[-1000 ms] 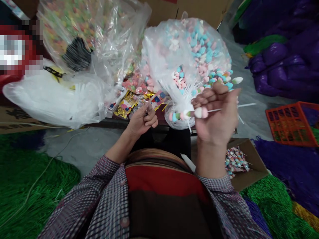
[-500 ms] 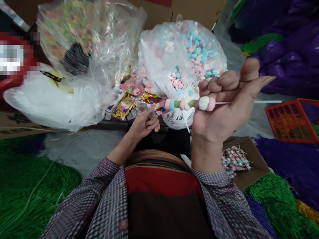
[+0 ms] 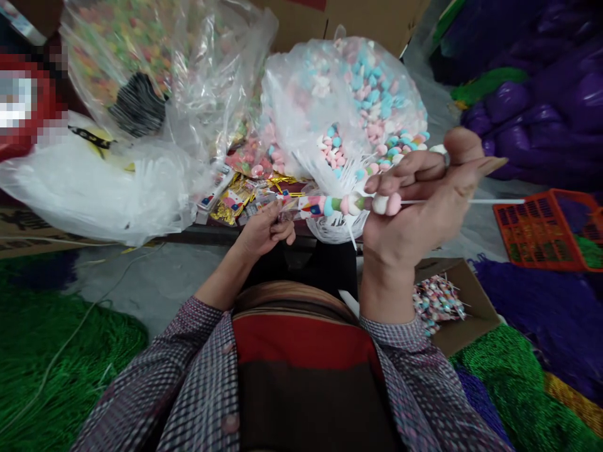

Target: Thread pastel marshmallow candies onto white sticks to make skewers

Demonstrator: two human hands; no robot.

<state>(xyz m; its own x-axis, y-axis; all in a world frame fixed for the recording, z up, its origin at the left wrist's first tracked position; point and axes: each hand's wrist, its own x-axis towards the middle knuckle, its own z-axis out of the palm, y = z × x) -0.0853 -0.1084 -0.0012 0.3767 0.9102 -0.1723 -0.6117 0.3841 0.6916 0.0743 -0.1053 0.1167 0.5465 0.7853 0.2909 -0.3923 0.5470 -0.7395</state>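
A candy skewer (image 3: 360,204) with pink, white, green and blue soft candies on a white stick lies level between my hands. My right hand (image 3: 414,201) holds its stick, palm turned up, and the stick's bare end pokes out to the right. My left hand (image 3: 266,231) pinches a small clear printed wrapper (image 3: 308,207) at the skewer's left tip. The tip overlaps the printed part of the wrapper; how deep it sits inside is hard to see. Below lie loose printed wrappers with gold ties (image 3: 233,204) and a bundle of white sticks (image 3: 332,229).
Behind stand a bag of pink and blue candies (image 3: 372,88) and a bag of coloured gummies (image 3: 127,44). A white plastic bag (image 3: 94,194) lies left. To the right are a carton of wrapped skewers (image 3: 471,314) and an orange crate (image 3: 532,232). Green strands (image 3: 56,339) cover the floor.
My right hand has come slightly left and down with the skewer. Its tip now overlaps more of the printed wrapper in my left hand. The view has shifted a little.
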